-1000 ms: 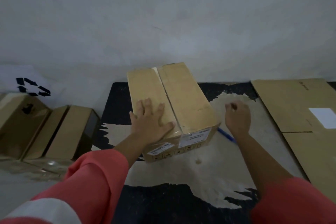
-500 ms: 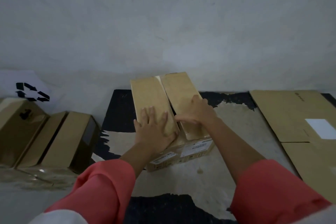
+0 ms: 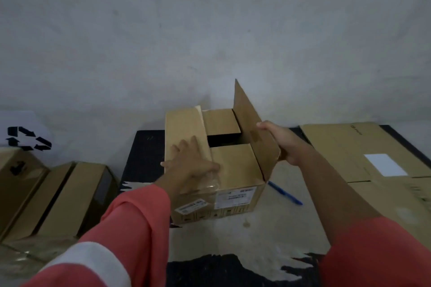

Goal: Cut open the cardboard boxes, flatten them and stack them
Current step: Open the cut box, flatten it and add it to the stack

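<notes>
A brown cardboard box [image 3: 235, 184] with white labels on its near side stands on the worn work surface in the middle. My right hand [image 3: 283, 143] grips its right top flap [image 3: 250, 128], which stands raised and swung outward, showing the inner flaps and a dark gap inside. My left hand [image 3: 191, 165] lies flat on the left top flap [image 3: 182, 128], fingers spread, holding it down. A blue cutter or pen [image 3: 285, 193] lies on the surface just right of the box.
Flattened cardboard sheets [image 3: 349, 147] with a white label lie at the right. Two or three boxes [image 3: 58, 196] stand at the left below a recycling sign [image 3: 25, 138]. A pale wall runs behind everything.
My right hand left the blue tool on the surface, went to the box's centre seam and has lifted the right flap up and outward. The left hand stayed pressed on the left flap.
</notes>
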